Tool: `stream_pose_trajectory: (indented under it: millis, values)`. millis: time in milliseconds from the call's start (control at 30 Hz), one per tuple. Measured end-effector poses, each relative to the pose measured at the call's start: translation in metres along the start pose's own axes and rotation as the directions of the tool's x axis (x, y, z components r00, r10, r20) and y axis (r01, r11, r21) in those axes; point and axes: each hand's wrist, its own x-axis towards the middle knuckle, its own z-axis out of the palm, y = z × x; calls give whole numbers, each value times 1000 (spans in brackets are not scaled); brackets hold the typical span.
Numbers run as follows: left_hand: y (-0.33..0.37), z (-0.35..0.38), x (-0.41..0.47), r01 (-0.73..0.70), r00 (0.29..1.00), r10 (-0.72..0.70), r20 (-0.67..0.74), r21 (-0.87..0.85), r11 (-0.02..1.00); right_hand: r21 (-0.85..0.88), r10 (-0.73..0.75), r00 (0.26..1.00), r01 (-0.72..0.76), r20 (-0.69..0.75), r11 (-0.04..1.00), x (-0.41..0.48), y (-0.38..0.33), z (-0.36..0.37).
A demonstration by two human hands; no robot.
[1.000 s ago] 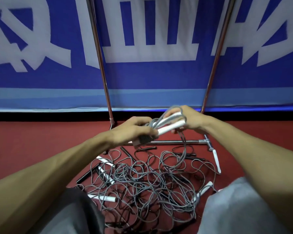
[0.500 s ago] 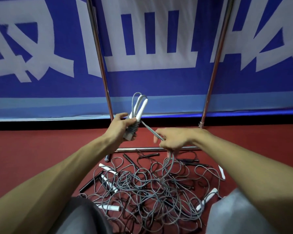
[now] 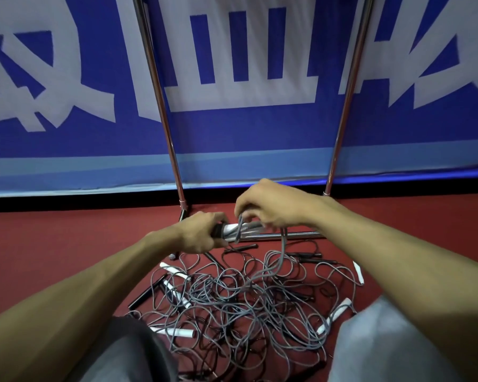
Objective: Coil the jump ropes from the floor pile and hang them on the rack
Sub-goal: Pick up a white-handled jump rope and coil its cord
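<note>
Jump rope (image 3: 242, 231) gripped between left hand (image 3: 202, 234), right hand (image 3: 271, 205), above pile (image 3: 243, 304)

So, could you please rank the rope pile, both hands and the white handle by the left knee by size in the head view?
rope pile
right hand, left hand: too alike to rank
white handle

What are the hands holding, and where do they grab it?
The left hand grips a jump rope's white handles at their dark end. The right hand pinches the grey cord looped around them.
</note>
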Motion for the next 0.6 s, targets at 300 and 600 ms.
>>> stream_pose_trajectory:
  millis: [300, 600]
  values:
    - [33, -8, -9, -21, 981, 111, 159, -486, 874, 220, 344, 900, -290, -268, 931, -8, 41, -3]
    - [35, -17, -8, 0, 1000, -15, -10, -837, 547, 349, 388, 920, -348, -50, 870, -8, 49, 8]
